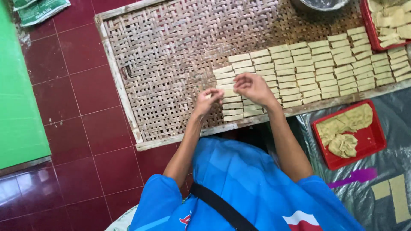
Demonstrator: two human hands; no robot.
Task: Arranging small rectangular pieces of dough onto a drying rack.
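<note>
The woven bamboo tray (162,64) lies flat on the dark red tiled floor (81,94), directly ahead of the person at 12 o'clock. Rows of pale rectangular strips (308,68) cover its right half, packed edge to edge, probably so that each piece takes minimal space and stays aligned. The left half of the weave is bare.

The left hand (206,102) rests at the left end of the rows. Its fingers are pinched nearly closed on 1 strip (230,92) at the end of the newest column, apparently setting it flush against its neighbours. The right hand (253,87) sits just beside the left, toward 1 o'clock. Its fingers are curled downward over the same column, touching the strips; whether they grip a piece cannot be determined.

At 2 o'clock, 1 red tray (368,141) holds crumpled sheets of the same pale material (342,132), within reach of the right hand. A second red tray (370,30) stands at the upper right corner with more pieces. A purple object (353,176) and 2 flat pale pieces (391,194) lie on grey plastic sheeting (385,115) at 3 o'clock. A green surface (17,94) lies at 9 o'clock.
</note>
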